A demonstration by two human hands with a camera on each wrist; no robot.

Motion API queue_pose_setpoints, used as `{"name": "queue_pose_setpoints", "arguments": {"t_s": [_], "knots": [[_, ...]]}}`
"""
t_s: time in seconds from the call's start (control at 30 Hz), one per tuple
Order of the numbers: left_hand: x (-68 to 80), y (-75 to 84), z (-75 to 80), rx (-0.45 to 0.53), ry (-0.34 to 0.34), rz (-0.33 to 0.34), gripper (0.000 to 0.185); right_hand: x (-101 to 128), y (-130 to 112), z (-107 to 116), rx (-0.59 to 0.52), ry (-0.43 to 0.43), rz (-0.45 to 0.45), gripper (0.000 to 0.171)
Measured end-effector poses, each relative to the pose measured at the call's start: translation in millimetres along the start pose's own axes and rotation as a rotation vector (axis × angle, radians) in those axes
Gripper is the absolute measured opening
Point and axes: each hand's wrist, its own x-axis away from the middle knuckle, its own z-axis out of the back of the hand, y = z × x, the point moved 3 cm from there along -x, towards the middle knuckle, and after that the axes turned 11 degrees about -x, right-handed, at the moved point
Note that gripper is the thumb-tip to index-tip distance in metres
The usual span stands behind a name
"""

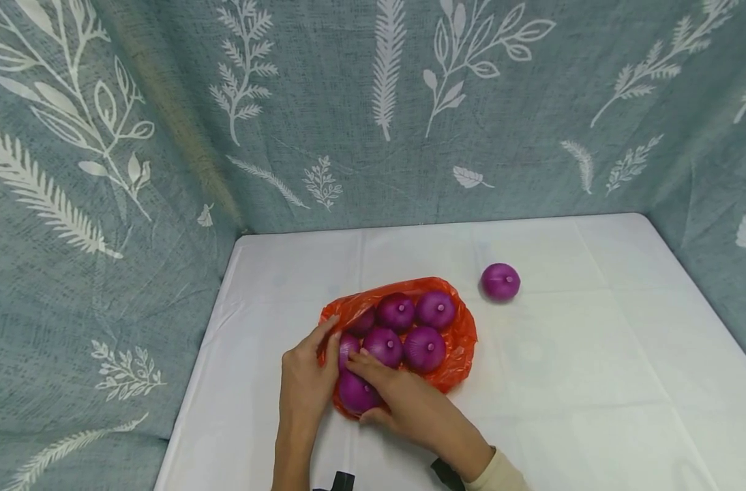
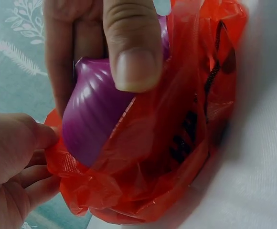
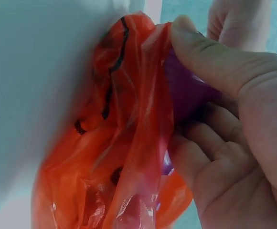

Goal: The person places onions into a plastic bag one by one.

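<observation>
Purple onions fill the red plastic bag (image 1: 457, 344) that lies open on the white tablecloth (image 1: 594, 382), near the left side of the table. My right hand (image 1: 404, 402) reaches into the near end of the bag and grasps the nearest onion (image 1: 356, 393); my thumb presses on one side of it and my fingers curl around the other side. In the right wrist view I see my thumb (image 3: 210, 59) lying over the purple skin, with a fold of the red bag just beside it. In the left wrist view the same onion (image 2: 93, 119) sits half out of the bag's mouth, and the thumb of my right hand covers its top.

My left hand (image 1: 305, 382) is at the left edge of the bag. Its fingers (image 2: 36, 138) pinch the thin red plastic at the rim and touch the onion's side.

Behind the held onion, four more onions lie together inside the bag: two nearer ones (image 1: 382, 346) (image 1: 425, 348) and two further ones (image 1: 395, 311) (image 1: 436, 309). Another one is partly hidden under the plastic at the left. One single onion (image 1: 500, 281) rests alone on the cloth, to the right of the bag and apart from it.

A grey-blue curtain (image 1: 410, 102) with white leaf prints hangs behind the table and on both sides.
</observation>
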Motion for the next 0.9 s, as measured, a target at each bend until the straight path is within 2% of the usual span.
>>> {"name": "queue_pose_setpoints", "arguments": {"t_s": [0.17,0.63,0.9], "knots": [[1.2,1.2,0.6,-0.001,-0.009,0.001,0.034,1.6,0.1,-4.0,0.013,-0.002,-0.008,0.073],[3.8,1.9,0.6,-0.003,-0.024,0.009,0.034,4.8,5.1,-11.5,0.076,-0.015,-0.002,0.08],[4.1,1.6,1.3,-0.017,-0.016,0.006,0.035,6.6,2.5,-2.1,0.027,-0.005,-0.006,0.081]]}}
